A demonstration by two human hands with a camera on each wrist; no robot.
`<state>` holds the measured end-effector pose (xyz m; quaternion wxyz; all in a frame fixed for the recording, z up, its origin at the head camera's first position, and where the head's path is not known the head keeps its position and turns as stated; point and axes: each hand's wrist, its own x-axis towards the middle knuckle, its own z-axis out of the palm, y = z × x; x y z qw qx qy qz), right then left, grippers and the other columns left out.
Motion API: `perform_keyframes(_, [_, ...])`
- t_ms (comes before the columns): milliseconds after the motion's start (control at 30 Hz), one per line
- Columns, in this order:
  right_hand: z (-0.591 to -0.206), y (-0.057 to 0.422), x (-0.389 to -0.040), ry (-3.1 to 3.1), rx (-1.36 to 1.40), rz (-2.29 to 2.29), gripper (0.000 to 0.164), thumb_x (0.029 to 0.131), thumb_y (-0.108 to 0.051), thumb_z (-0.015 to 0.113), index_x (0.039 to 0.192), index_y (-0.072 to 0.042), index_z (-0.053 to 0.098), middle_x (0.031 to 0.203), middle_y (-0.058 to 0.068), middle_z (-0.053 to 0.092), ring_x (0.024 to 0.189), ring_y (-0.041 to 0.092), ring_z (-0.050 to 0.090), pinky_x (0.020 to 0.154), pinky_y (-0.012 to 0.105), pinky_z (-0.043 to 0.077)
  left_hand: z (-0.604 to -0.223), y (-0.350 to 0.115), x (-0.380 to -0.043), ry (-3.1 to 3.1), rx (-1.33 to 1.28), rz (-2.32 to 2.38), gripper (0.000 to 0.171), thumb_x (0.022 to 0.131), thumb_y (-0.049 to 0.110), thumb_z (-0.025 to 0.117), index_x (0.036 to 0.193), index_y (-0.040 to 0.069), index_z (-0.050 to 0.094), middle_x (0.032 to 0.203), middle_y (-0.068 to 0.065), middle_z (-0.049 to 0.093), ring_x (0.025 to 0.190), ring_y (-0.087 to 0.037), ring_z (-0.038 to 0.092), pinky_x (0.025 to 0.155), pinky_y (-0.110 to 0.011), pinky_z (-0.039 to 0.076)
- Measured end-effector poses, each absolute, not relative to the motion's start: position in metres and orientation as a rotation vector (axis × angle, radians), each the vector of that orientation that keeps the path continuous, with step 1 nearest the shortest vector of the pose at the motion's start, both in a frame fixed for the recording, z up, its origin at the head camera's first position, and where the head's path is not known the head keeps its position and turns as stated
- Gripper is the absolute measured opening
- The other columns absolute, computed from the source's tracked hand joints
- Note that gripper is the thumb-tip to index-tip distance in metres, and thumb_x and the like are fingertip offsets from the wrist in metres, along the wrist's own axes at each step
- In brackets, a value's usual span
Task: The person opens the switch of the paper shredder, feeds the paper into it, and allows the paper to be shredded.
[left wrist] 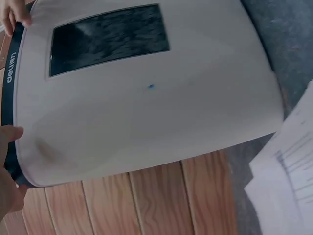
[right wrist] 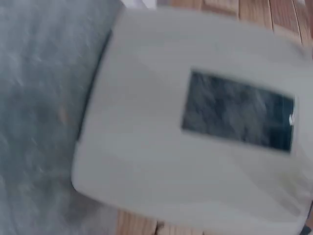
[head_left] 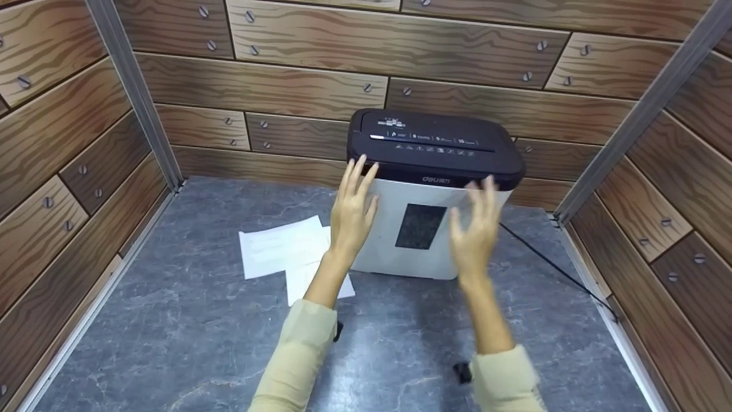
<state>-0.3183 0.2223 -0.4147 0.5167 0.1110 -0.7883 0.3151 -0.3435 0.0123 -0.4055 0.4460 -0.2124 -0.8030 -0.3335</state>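
Note:
A paper shredder [head_left: 383, 229] stands on the floor, with a pale body, a dark window [head_left: 421, 226] and a black head [head_left: 434, 140] that has a long slot. At the head's left front corner is my left hand [head_left: 351, 217], fingers stretched upward and thumb apart. My right hand [head_left: 476, 240], blurred, is raised before the right front side with its fingers extended near the head's lower edge. The left wrist view has the left thumb [left wrist: 11, 133] beside the black band. Neither palm shows an object in it. The right wrist view is filled mostly by the shredder body [right wrist: 137, 122].
Several white printed sheets [head_left: 269, 252] lie overlapping on the grey floor [head_left: 143, 320], left of the shredder. A black cord [head_left: 549, 260] runs from behind it to the right wall. Wood-patterned panels [head_left: 303, 80] enclose the back and sides.

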Motion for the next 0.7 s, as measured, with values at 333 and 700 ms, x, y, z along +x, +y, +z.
perform_keyframes(333, [-0.524,0.137,-0.303,-2.228,0.799,0.801,0.017,0.072,0.007,0.063,0.087,-0.002,0.065,0.090,0.008,0.063,0.088,0.025,0.058,0.082,0.037,0.047,-0.509,0.002,-0.319,-2.128,-0.259,-0.881,0.032,0.070,-0.010,0.069,0.099,0.003,0.065,0.103,-0.010,0.061,0.096,-0.026,0.056,0.084,-0.032,0.046])
perform_keyframes(700, [-0.571,0.103,-0.297,-3.023,0.985,0.454,0.045,0.084,-0.019,0.064,0.126,-0.004,0.054,0.134,0.015,0.046,0.121,0.030,0.043,0.097,0.042,0.038,-0.568,-0.016,-0.287,-2.658,0.163,-0.894,0.021,0.075,-0.001,0.065,0.096,0.002,0.066,0.095,-0.017,0.062,0.089,-0.035,0.056,0.073,-0.045,0.048])
